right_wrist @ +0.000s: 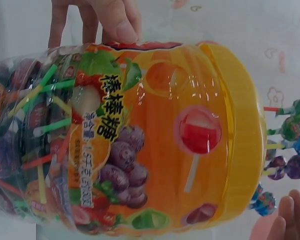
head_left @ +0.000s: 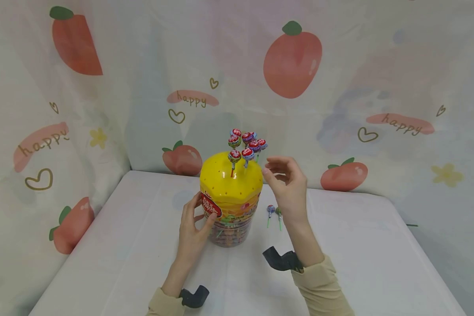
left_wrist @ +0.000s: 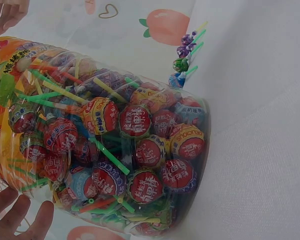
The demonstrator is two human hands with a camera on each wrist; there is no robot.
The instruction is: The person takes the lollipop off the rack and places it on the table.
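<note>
A clear plastic lollipop jar (head_left: 237, 216) stands upright, a fruit-printed label round its upper part. Wrapped lollipops (left_wrist: 140, 150) fill its lower part. Several more lollipops (head_left: 235, 156) stand by their sticks in small holes of the yellow lid (head_left: 219, 177), heads up. My left hand (head_left: 193, 224) grips the jar's left side below the lid, with the thumb (right_wrist: 121, 27) on the label. Beside the lid's right edge, my right hand (head_left: 290, 186) has loosely bent fingers close to a blue-wrapped lollipop (right_wrist: 264, 201). Nothing shows between those fingers.
On the white-covered table (head_left: 347, 245), loose lollipops (head_left: 270, 210) lie to the right of the jar; the left wrist view shows several in a row. A fruit-printed cloth (head_left: 237, 57) hangs behind the table. Black curved pieces (head_left: 282, 259) sit at both wrists.
</note>
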